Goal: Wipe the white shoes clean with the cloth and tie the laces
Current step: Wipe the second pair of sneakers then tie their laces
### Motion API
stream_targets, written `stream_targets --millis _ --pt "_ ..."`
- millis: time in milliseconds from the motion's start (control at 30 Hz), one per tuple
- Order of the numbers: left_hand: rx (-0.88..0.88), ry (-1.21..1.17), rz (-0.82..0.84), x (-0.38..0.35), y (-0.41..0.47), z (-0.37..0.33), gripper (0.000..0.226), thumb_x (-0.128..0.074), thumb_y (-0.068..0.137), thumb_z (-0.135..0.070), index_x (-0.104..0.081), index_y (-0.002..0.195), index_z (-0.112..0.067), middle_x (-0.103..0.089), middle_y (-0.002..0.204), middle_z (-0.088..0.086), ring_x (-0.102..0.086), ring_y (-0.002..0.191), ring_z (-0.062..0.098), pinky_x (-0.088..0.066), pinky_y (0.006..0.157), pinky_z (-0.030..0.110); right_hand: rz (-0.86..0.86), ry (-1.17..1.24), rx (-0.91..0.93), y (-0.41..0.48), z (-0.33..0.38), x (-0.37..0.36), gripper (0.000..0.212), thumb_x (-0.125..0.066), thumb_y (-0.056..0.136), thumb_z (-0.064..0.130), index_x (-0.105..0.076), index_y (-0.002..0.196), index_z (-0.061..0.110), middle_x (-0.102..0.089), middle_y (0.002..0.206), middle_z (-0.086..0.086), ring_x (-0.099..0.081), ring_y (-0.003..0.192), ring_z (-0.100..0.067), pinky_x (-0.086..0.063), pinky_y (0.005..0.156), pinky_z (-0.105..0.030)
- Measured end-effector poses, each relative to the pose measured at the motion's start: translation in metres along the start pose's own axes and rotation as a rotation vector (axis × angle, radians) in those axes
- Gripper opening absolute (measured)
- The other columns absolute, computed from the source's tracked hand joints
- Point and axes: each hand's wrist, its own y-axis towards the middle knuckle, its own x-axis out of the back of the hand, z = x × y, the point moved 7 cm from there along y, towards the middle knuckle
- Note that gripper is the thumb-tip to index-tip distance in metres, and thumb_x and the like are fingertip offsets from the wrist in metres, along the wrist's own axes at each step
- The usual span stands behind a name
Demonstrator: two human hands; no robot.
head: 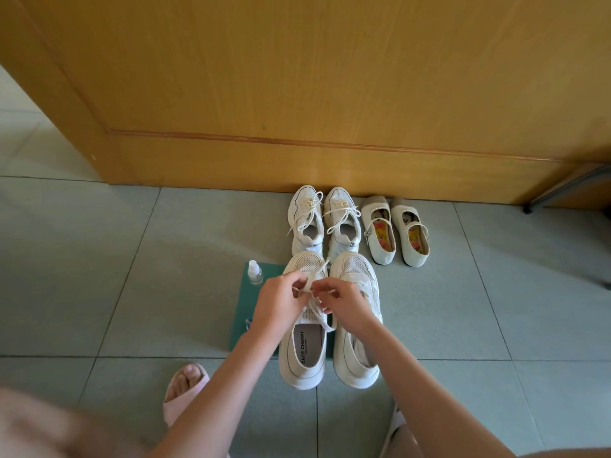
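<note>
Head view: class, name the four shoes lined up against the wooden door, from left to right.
Laced white sneaker → second laced white sneaker → cream strap shoe → second cream strap shoe.

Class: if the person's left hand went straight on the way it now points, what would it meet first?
The left hand points toward the right hand, so it would probably meet those fingers first, just across the lace both pinch above the shoe. Depth is hard to judge.
</note>
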Motion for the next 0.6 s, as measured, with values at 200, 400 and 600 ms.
stream_targets --millis 200,400,600 --pt "-0.036 -0.205 -0.102 0.000 -0.009 0.006 0.010 -0.072 0.077 -0.004 -0.073 0.084 -0.012 -0.072 0.077 -0.003 -0.068 0.070 0.005 -0.057 0.068 0.030 0.060 -0.030 0.025 0.008 0.000 -0.002 0.023 -0.049 0.093 0.004 -0.068 0.095 0.016 -0.065 0.078 -0.006 -0.053 0.068 -0.018 -0.044 0.062 -0.030" --pt "0.167 -0.494 -0.067 -0.002 -0.014 0.018 0.016 -0.073 0.077 -0.004 -0.072 0.083 -0.019 -0.073 0.078 -0.003 -0.070 0.075 0.008 -0.057 0.074 0.028 0.084 -0.057 0.069 0.012 0.007 0.000 0.016 -0.061 0.088 0.008 -0.064 0.086 0.023 -0.060 0.069 0.011 -0.055 0.067 -0.008 -0.041 0.062 -0.015" --pt "0.251 -0.609 -0.083 -0.005 -0.018 0.025 0.014 -0.077 0.074 -0.007 -0.073 0.087 -0.008 -0.074 0.076 0.003 -0.070 0.077 0.017 -0.057 0.076 0.030 0.053 -0.294 0.128 0.010 0.012 0.009 0.007 -0.064 0.086 0.025 -0.061 0.089 0.019 -0.057 0.076 0.013 -0.050 0.062 -0.007 -0.043 0.059 -0.021"
